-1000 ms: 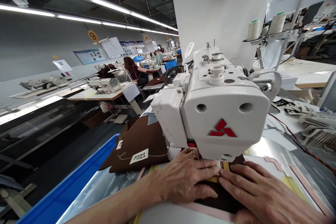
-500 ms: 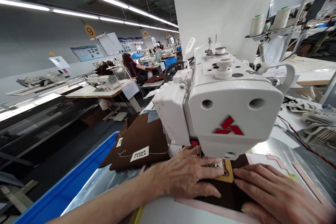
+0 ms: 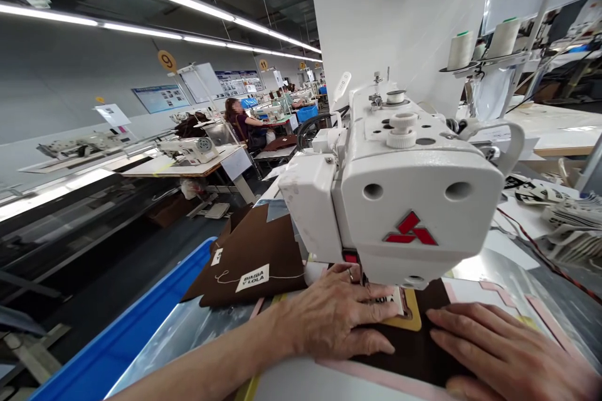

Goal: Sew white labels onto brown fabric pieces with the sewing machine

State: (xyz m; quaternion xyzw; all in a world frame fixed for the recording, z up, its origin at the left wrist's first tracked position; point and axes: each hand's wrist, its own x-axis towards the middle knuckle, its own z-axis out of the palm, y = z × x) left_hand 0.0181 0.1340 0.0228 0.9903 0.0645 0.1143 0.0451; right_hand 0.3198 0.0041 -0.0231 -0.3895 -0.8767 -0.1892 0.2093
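Note:
My left hand lies flat with fingers stretched out on a dark brown fabric piece under the head of a white sewing machine. Its fingertips touch a white label set in a yellow frame below the needle. My right hand rests flat on the same brown fabric, to the right, fingers extended and a little apart from the frame. A pink template edge runs under the fabric.
A stack of brown pieces with a white label lies left of the machine, beside a blue bin edge. Thread cones stand behind. Printed labels lie at right. Another person sits at a far table among other machines.
My right hand has slid rightward, away from the left fingertips, uncovering the label and yellow frame under the needle. My left hand stays almost in place.

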